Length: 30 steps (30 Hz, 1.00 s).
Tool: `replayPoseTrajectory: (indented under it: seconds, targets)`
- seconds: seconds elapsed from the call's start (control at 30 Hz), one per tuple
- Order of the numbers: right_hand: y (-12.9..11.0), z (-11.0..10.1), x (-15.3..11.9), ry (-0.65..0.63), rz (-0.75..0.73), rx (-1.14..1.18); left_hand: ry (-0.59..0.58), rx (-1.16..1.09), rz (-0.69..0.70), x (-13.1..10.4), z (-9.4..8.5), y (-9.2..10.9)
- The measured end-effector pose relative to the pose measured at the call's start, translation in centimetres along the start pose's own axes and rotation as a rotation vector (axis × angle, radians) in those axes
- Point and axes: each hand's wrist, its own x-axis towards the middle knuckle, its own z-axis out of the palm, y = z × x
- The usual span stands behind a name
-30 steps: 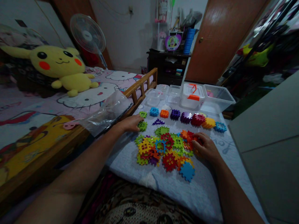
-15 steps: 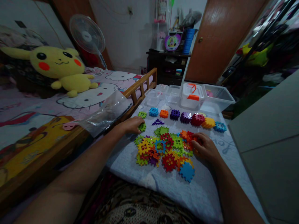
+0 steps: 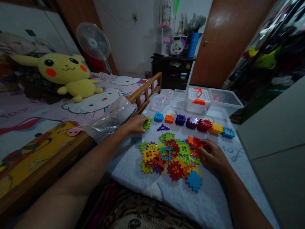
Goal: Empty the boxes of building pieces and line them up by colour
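Note:
My left hand (image 3: 137, 124) has its fingers closed on a green toothed building piece (image 3: 147, 123), at the left end of a row of sorted stacks. Over the right edge of a loose heap of toothed pieces (image 3: 183, 149), my right hand (image 3: 211, 151) bends its thumb and fingers around a red toothed piece (image 3: 200, 146); its far fingers are partly hidden. The row holds a light blue stack (image 3: 158, 117), an orange stack (image 3: 169, 119), a dark purple stack (image 3: 180, 120), a red stack (image 3: 204, 125) and a yellow stack (image 3: 215, 128). A purple triangle (image 3: 163, 127) lies before the row.
Clear plastic containers (image 3: 157, 101) and a lidded box with orange clips (image 3: 197, 101) stand at the table's far end. A wooden bed rail (image 3: 145, 90) runs along the left, with a plastic bag (image 3: 111, 117) beside it. A pale cabinet (image 3: 281, 136) borders the right.
My left hand has brought the green piece it was over up against the other green one at the row's end. The right hand stays at the heap. The view has shifted slightly.

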Motion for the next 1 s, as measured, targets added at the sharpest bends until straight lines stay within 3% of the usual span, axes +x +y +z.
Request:
replayPoseTrajectory:
  seconds: [0.07,0.2,0.37,0.67,1.0]
  targets:
    - [0.0,0.0,0.0,-0.001,-0.004,-0.006,0.046,0.005,-0.024,1.3,-0.4,-1.2]
    - [0.0,0.0,-0.1,-0.002,0.006,0.006,-0.019,0.015,-0.054,4.0,-0.5,-2.7]
    - [-0.1,0.0,-0.1,-0.014,0.012,0.010,-0.096,0.032,-0.065,5.9,-0.1,-3.1]
    - [-0.1,-0.1,-0.1,-0.018,0.008,-0.001,-0.157,0.021,-0.047,6.8,1.0,-4.0]
    - [-0.4,-0.1,-0.1,-0.024,0.010,0.016,-0.149,-0.005,-0.069,6.4,1.8,-4.2]
